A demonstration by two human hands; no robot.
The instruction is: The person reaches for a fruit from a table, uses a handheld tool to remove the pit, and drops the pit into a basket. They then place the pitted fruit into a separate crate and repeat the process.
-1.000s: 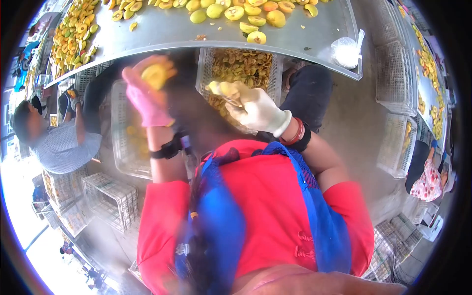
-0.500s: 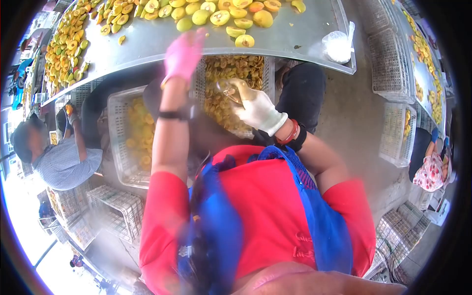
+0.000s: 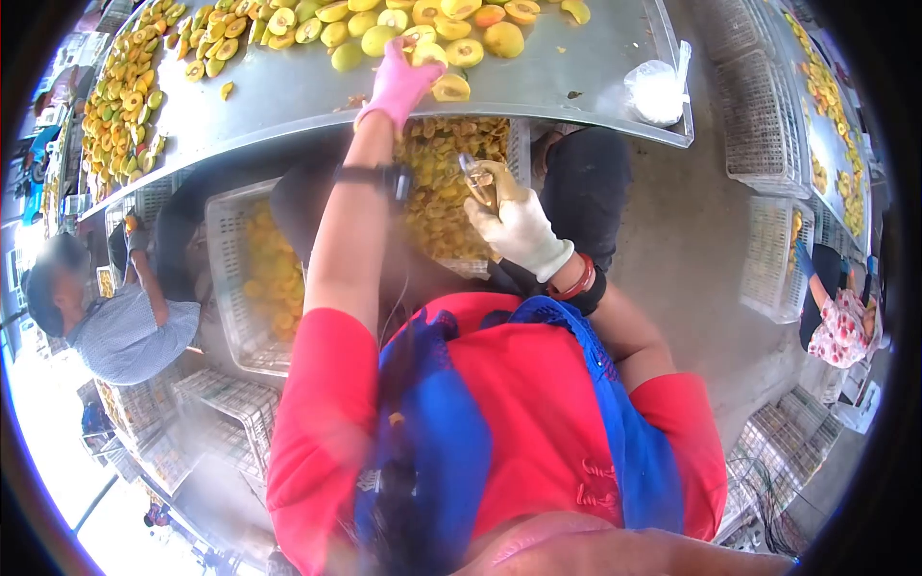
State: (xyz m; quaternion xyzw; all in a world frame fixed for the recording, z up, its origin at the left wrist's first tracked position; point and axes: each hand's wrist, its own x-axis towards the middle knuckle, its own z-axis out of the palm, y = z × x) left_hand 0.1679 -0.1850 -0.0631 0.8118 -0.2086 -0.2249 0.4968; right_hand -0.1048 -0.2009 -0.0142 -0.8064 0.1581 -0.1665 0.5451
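My left hand (image 3: 399,84), in a pink glove, reaches over the metal table. Its thumb and fingers close around a yellow fruit half (image 3: 429,55) at the near side of the pile. More halved yellow fruit (image 3: 465,53), some with the stone cavity showing, lies around it. My right hand (image 3: 519,221), in a white glove with stained fingertips, is held below the table edge. It grips a small metal tool (image 3: 467,163) whose shiny tip points up and left; the rest is hidden in the fingers. Beneath it stands a crate of cut fruit pieces (image 3: 442,197).
The metal table (image 3: 288,101) has a raised front edge above my lap. A white plastic bag (image 3: 657,93) sits at its right corner. Another crate (image 3: 226,278) with yellow fruit is at my left. People work at left (image 3: 134,326) and right (image 3: 837,331); stacked crates (image 3: 768,125) stand to the right.
My left hand has moved up and right from the table edge onto the fruit, closing on a half. My right hand has shifted slightly right and down, its tool tip now showing clearly.
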